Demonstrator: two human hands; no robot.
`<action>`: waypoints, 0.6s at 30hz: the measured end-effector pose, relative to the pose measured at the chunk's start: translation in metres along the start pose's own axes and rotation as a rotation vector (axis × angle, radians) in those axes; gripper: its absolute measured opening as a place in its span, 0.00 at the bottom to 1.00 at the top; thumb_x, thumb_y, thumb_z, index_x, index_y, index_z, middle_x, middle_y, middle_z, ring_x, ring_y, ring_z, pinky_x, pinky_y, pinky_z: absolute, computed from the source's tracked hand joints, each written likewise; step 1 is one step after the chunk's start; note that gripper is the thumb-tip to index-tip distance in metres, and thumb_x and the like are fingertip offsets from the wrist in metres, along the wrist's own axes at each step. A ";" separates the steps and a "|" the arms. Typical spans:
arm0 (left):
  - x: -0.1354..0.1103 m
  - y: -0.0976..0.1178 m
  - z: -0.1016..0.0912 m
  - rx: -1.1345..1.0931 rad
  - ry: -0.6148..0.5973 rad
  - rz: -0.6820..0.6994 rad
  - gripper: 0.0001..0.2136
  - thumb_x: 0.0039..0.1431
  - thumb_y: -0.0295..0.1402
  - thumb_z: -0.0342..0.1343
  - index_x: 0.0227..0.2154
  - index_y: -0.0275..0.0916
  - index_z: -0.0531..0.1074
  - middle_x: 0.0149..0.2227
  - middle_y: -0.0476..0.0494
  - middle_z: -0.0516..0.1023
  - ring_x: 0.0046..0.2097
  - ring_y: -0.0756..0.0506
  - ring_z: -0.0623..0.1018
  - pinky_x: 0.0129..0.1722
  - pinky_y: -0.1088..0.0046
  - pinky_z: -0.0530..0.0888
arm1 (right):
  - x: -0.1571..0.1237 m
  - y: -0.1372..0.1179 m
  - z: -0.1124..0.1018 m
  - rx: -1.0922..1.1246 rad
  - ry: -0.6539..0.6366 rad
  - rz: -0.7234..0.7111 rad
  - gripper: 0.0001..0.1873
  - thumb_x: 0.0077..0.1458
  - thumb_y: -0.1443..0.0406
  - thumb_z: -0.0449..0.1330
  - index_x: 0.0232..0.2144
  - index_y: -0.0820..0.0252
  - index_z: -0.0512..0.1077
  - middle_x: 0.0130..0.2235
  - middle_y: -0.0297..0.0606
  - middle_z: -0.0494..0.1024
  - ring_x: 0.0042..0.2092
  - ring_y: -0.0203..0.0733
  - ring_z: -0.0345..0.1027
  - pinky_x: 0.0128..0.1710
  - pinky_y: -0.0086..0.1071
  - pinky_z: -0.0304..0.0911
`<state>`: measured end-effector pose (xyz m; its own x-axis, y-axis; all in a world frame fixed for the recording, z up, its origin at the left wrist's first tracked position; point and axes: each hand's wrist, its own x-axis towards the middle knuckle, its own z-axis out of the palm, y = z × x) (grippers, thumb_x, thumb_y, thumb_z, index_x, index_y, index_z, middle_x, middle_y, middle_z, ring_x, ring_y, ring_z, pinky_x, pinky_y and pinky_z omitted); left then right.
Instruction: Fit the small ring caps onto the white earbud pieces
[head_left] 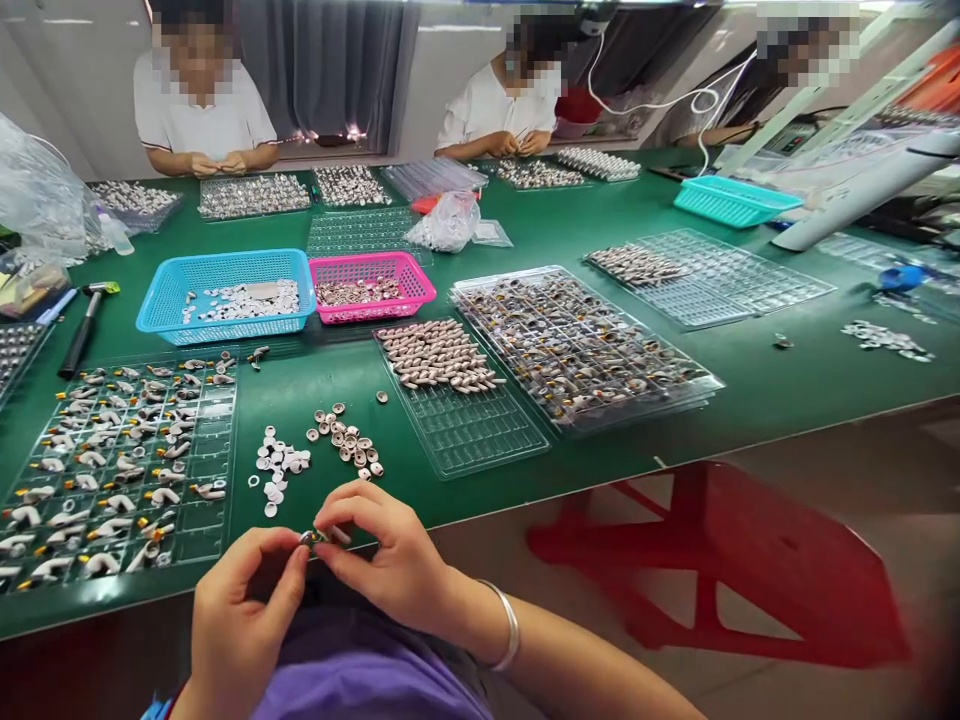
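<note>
My left hand (244, 605) and my right hand (386, 555) meet at the near edge of the green table. Thumb and forefinger of each hand pinch a small earbud part (315, 538), with a dark tip at the left and a pale stem at the right. Fingers cover much of it. Just beyond my hands lie loose white round pieces (277, 465) and small brown-rimmed cups (349, 440). To the left, a clear compartment tray (214, 435) holds rows of white stemmed earbud parts with orange bits.
Beyond stand a blue basket (225, 258) of white pieces and a pink basket (431, 290) of cups. Right of centre are a tray (480, 430) of beige stems and stacked filled trays (585, 350). A hammer (81, 335) lies left; a red stool (795, 560) stands right. Co-workers sit opposite.
</note>
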<state>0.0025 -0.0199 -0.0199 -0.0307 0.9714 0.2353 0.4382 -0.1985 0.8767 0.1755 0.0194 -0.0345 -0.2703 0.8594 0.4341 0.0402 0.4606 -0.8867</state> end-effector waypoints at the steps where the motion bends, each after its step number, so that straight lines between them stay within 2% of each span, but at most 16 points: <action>1: -0.001 0.000 0.001 0.080 0.031 0.080 0.03 0.56 0.29 0.61 0.33 0.43 0.77 0.28 0.53 0.81 0.27 0.51 0.80 0.29 0.82 0.77 | -0.001 -0.001 -0.001 -0.032 0.003 -0.026 0.03 0.57 0.69 0.62 0.36 0.59 0.73 0.35 0.37 0.73 0.32 0.34 0.68 0.33 0.27 0.69; 5: -0.003 0.000 0.003 0.263 0.124 0.328 0.06 0.56 0.24 0.61 0.34 0.42 0.76 0.29 0.52 0.80 0.28 0.52 0.79 0.33 0.82 0.76 | -0.003 -0.004 -0.001 -0.163 0.015 -0.117 0.04 0.57 0.71 0.58 0.36 0.59 0.70 0.34 0.37 0.72 0.32 0.35 0.67 0.32 0.27 0.68; 7: -0.004 0.002 0.003 0.253 0.126 0.348 0.07 0.55 0.23 0.61 0.35 0.42 0.76 0.29 0.51 0.81 0.29 0.52 0.80 0.35 0.82 0.76 | -0.003 -0.006 0.000 -0.216 0.009 -0.142 0.04 0.57 0.71 0.56 0.34 0.58 0.68 0.32 0.36 0.70 0.32 0.36 0.65 0.31 0.27 0.67; 8: -0.005 0.003 0.002 0.223 0.108 0.316 0.07 0.55 0.24 0.61 0.34 0.42 0.77 0.30 0.51 0.81 0.29 0.51 0.80 0.35 0.81 0.76 | -0.003 -0.007 -0.001 -0.232 0.003 -0.155 0.04 0.57 0.72 0.56 0.33 0.58 0.68 0.31 0.35 0.70 0.32 0.36 0.65 0.31 0.28 0.66; 10: -0.005 0.004 -0.001 0.108 0.034 0.165 0.05 0.55 0.26 0.62 0.33 0.43 0.78 0.30 0.51 0.82 0.30 0.50 0.80 0.33 0.81 0.77 | -0.003 -0.010 -0.002 -0.242 -0.006 -0.187 0.05 0.57 0.72 0.55 0.33 0.58 0.67 0.30 0.35 0.69 0.32 0.37 0.64 0.30 0.28 0.66; 12: -0.005 0.005 -0.004 -0.083 -0.074 -0.080 0.03 0.56 0.31 0.62 0.32 0.43 0.80 0.29 0.49 0.82 0.29 0.49 0.80 0.30 0.80 0.77 | -0.004 -0.012 -0.004 -0.238 -0.012 -0.216 0.05 0.57 0.72 0.55 0.34 0.58 0.67 0.31 0.35 0.69 0.32 0.36 0.64 0.30 0.27 0.66; 15: -0.004 0.005 -0.006 -0.451 -0.191 -0.462 0.06 0.54 0.38 0.66 0.31 0.42 0.81 0.27 0.48 0.81 0.27 0.49 0.77 0.26 0.78 0.75 | -0.006 -0.015 -0.006 -0.221 -0.012 -0.259 0.05 0.57 0.72 0.56 0.35 0.59 0.68 0.31 0.36 0.69 0.33 0.36 0.65 0.31 0.26 0.67; 18: -0.002 0.006 -0.006 -0.687 -0.259 -0.658 0.09 0.46 0.38 0.72 0.29 0.41 0.81 0.26 0.50 0.79 0.25 0.52 0.74 0.25 0.80 0.73 | -0.008 -0.015 -0.007 -0.203 -0.034 -0.313 0.05 0.58 0.72 0.56 0.37 0.59 0.68 0.31 0.35 0.69 0.34 0.36 0.65 0.32 0.26 0.67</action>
<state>-0.0008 -0.0234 -0.0125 0.1524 0.8974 -0.4142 -0.2153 0.4391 0.8723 0.1835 0.0069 -0.0235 -0.3314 0.6639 0.6704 0.1396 0.7372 -0.6611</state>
